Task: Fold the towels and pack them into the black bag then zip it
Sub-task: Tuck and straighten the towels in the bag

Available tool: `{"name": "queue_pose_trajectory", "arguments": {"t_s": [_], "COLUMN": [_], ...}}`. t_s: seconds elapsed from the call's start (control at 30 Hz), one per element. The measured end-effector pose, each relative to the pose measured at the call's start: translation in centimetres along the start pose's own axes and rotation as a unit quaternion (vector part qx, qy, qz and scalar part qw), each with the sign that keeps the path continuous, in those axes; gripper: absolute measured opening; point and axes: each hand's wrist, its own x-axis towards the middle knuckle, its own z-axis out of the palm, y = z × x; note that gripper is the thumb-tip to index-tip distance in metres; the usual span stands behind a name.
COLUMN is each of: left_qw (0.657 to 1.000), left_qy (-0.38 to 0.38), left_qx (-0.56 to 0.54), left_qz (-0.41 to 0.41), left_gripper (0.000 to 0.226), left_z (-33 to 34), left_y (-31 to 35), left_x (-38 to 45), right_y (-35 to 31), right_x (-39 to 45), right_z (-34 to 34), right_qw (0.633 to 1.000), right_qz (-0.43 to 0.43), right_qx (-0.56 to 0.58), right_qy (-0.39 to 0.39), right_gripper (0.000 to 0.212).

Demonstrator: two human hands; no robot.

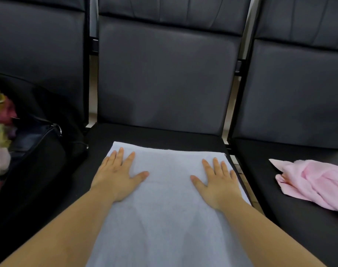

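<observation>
A pale blue towel [168, 199] lies spread flat on the middle black chair seat [141, 134] and runs toward me past the seat's front. My left hand [118, 174] presses flat on its far left part, fingers straight and spread. My right hand [216, 182] presses flat on its far right part in the same way. The black bag [39, 143] sits on the left chair with its zip open, and several coloured towels [0, 128] bulge out of it at the frame's left edge. A crumpled pink towel [314, 182] lies on the right chair seat.
Three dark padded chairs stand side by side, their backrests [164, 78] rising behind the seats. Narrow gaps with metal frame bars separate the seats on both sides of the middle one.
</observation>
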Motion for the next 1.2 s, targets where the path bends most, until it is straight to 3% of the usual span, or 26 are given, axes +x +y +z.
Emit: {"name": "queue_pose_trajectory", "arguments": {"t_s": [0.33,0.47,0.5,0.57,0.67,0.87,1.0,1.2], "left_qw": [0.998,0.951,0.955,0.981,0.994,0.996,0.996,0.986], "left_qy": [0.061,0.301,0.291,0.193,0.111,-0.065,-0.053,-0.065], "left_qx": [-0.009,-0.003,-0.008,-0.019,-0.022,0.055,0.062,0.017], "left_qz": [0.016,0.065,0.053,-0.002,0.002,0.001,-0.024,-0.15], "left_gripper": [0.08,0.057,0.048,0.041,0.041,0.088,0.082,0.059], "left_z": [-0.3,0.0,-0.3,-0.5,-1.1,-3.3,-4.4,-5.6], "left_y": [0.1,0.4,0.5,0.7,0.5,1.8,1.4,-1.2], "left_x": [9.8,10.5,10.1,9.5,8.7,2.8,-2.8,-10.1], "right_y": [-0.3,-0.8,-0.9,-0.7,-0.1,-0.4,0.0,2.4], "right_x": [9.9,10.4,10.3,10.1,9.2,2.7,-2.5,-8.0], "right_z": [-0.5,-0.2,-0.3,-0.5,-1.3,-4.0,-4.4,-4.8], "right_qw": [0.999,0.964,0.965,0.981,0.989,0.992,0.991,0.978], "right_qz": [-0.009,-0.017,-0.015,0.0,0.0,-0.021,0.002,0.084], "right_qx": [0.02,0.046,0.051,0.076,0.113,0.12,0.124,0.176], "right_qy": [0.05,0.262,0.256,0.176,0.092,-0.03,-0.053,-0.076], "right_gripper": [0.071,0.062,0.058,0.053,0.06,0.07,0.068,0.067]}}
